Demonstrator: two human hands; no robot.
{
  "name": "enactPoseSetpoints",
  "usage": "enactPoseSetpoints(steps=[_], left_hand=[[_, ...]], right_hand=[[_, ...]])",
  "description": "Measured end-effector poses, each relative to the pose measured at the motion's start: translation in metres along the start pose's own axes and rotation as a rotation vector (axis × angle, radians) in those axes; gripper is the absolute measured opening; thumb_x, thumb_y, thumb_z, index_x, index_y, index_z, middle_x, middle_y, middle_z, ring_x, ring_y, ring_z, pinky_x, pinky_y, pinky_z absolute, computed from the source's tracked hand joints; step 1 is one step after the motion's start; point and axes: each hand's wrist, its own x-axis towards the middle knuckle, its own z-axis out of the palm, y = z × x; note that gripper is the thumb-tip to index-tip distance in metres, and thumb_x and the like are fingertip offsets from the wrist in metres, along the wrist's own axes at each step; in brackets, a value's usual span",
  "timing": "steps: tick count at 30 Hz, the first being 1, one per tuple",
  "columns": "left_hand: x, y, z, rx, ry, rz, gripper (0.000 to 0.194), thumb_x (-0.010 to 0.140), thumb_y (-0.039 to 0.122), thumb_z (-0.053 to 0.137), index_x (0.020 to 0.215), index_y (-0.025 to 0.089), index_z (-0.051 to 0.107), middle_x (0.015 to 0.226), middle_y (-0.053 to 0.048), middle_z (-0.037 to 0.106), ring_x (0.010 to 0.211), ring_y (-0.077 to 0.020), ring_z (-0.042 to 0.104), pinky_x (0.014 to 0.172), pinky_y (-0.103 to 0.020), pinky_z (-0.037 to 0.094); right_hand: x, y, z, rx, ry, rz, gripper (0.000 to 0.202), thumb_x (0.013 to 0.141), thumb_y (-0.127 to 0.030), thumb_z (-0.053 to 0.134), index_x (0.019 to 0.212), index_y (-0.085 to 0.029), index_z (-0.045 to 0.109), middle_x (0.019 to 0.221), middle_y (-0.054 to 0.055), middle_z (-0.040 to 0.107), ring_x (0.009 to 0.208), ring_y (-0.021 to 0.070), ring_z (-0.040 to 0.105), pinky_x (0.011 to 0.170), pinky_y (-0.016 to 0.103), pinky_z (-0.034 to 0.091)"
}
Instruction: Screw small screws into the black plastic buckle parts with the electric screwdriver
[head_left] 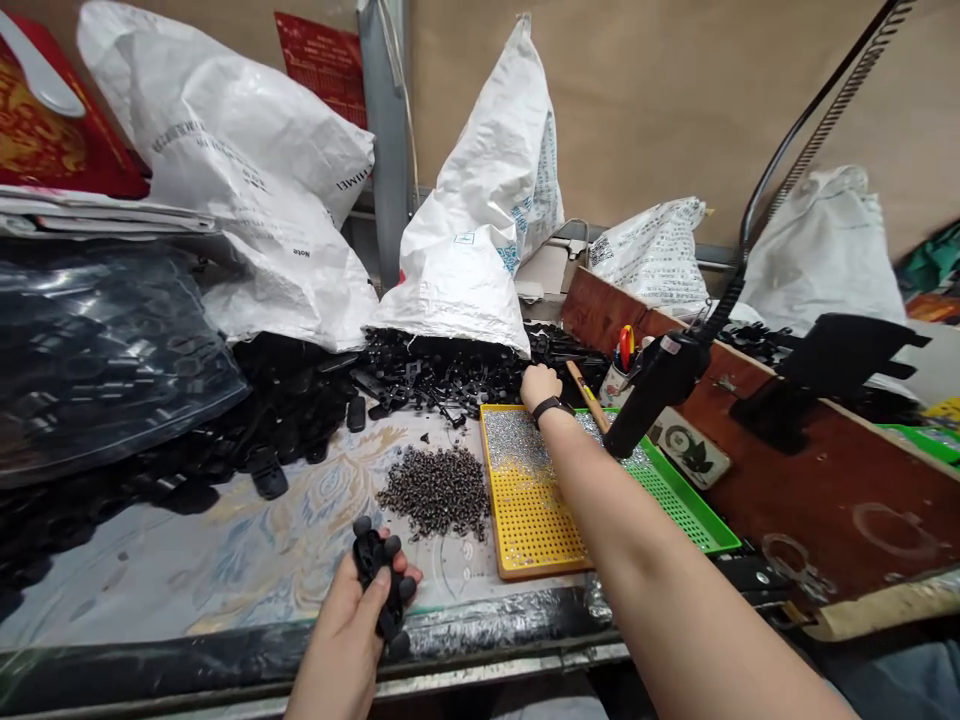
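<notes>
Low in the view, my left hand (364, 600) holds a black plastic part (381, 580) with several round knobs, above the table's front edge. My right arm stretches across the yellow tray (529, 520), which holds small silver pieces (514, 440) at its far end. Just past that tray, my right hand (541, 383) is at the pile of black parts (442, 385); its fingers are mostly hidden. A heap of small dark metal pieces (439, 490) lies left of the yellow tray.
A black power screwdriver (652, 395) hangs over the green tray (694, 505). Behind stand white sacks (480, 220). At left are a clear bag of black parts (97, 350) and more black pieces. A wooden-handled tool (587, 395) and a brown board (847, 480) are at right.
</notes>
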Motion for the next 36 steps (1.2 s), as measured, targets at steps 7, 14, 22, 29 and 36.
enactPoseSetpoints(steps=[7,14,22,29,36], left_hand=[[0.012,-0.016,-0.001,-0.011,0.015,0.068,0.06,0.048,0.043,0.082,0.097,0.022,0.054,0.064,0.003,0.06,0.057,-0.0124,0.061,0.053,-0.019,0.048],[0.003,-0.003,0.003,-0.048,0.017,0.015,0.052,0.056,0.035,0.079,0.099,0.021,0.053,0.069,0.004,0.061,0.064,-0.0107,0.061,0.064,-0.018,0.05],[-0.017,0.018,0.006,-0.211,-0.04,-0.083,0.024,0.077,0.019,0.057,0.1,0.021,0.057,0.086,0.0,0.063,0.09,-0.0138,0.06,0.09,-0.03,0.045],[-0.032,0.026,0.013,-0.378,0.033,0.012,0.029,0.087,0.031,0.046,0.11,0.02,0.059,0.116,-0.004,0.061,0.119,-0.0158,0.047,0.107,-0.03,0.032],[-0.04,0.032,0.012,-0.254,0.033,0.016,0.032,0.082,0.04,0.056,0.107,0.021,0.056,0.104,-0.005,0.063,0.112,-0.0189,0.053,0.101,-0.032,0.039]], right_hand=[[0.034,0.015,0.007,-0.089,-0.048,-0.125,0.029,0.088,-0.031,0.053,0.111,-0.014,0.055,0.112,0.008,0.058,0.099,0.0194,0.058,0.085,0.041,0.049],[0.014,0.005,-0.008,0.018,0.06,-0.24,0.022,0.09,-0.021,0.048,0.109,-0.011,0.056,0.111,0.011,0.058,0.101,0.0219,0.057,0.087,0.044,0.047],[-0.142,-0.026,-0.044,0.878,-0.138,-0.534,0.03,0.089,-0.016,0.042,0.119,-0.018,0.044,0.086,0.004,0.063,0.074,0.0134,0.065,0.071,0.028,0.055],[-0.262,-0.045,-0.002,1.019,0.068,-0.741,0.038,0.088,-0.008,0.043,0.124,-0.021,0.045,0.095,0.007,0.059,0.083,0.0155,0.061,0.072,0.03,0.053],[-0.277,-0.061,0.002,0.737,0.245,-0.776,0.017,0.089,-0.027,0.049,0.101,-0.016,0.05,0.085,0.009,0.057,0.077,0.0219,0.055,0.062,0.035,0.048]])
